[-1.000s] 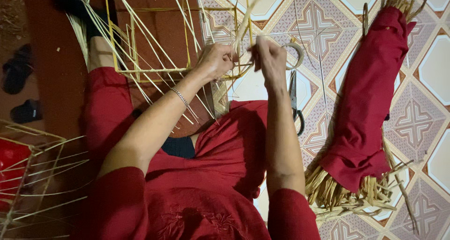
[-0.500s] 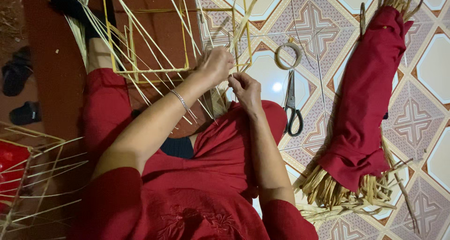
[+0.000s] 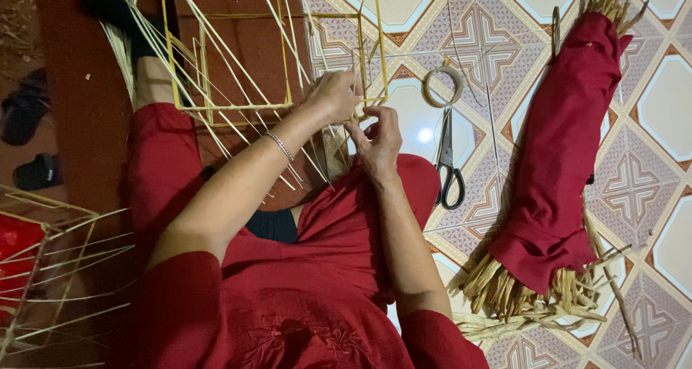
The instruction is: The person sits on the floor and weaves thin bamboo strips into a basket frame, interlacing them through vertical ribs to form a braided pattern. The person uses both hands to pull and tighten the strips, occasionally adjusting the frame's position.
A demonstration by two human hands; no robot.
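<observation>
A frame of thin yellow bamboo sticks (image 3: 231, 59) rests over my lap and the floor ahead. My left hand (image 3: 333, 95), with a bracelet at the wrist, grips a joint at the frame's lower right corner. Just below it, my right hand (image 3: 376, 140) pinches at the same joint with curled fingers; whether it holds a thin strand I cannot tell. I am sitting in red clothes with my knees toward the frame.
A roll of tape (image 3: 442, 86) and black-handled scissors (image 3: 447, 163) lie on the patterned tile floor to the right. Further right is a bundle of straw strips wrapped in red cloth (image 3: 562, 160). Another stick frame (image 3: 50, 268) sits at lower left, dark sandals (image 3: 29, 138) beside it.
My right hand came down from above the frame's corner to just below my left hand. The left hand stayed on the joint.
</observation>
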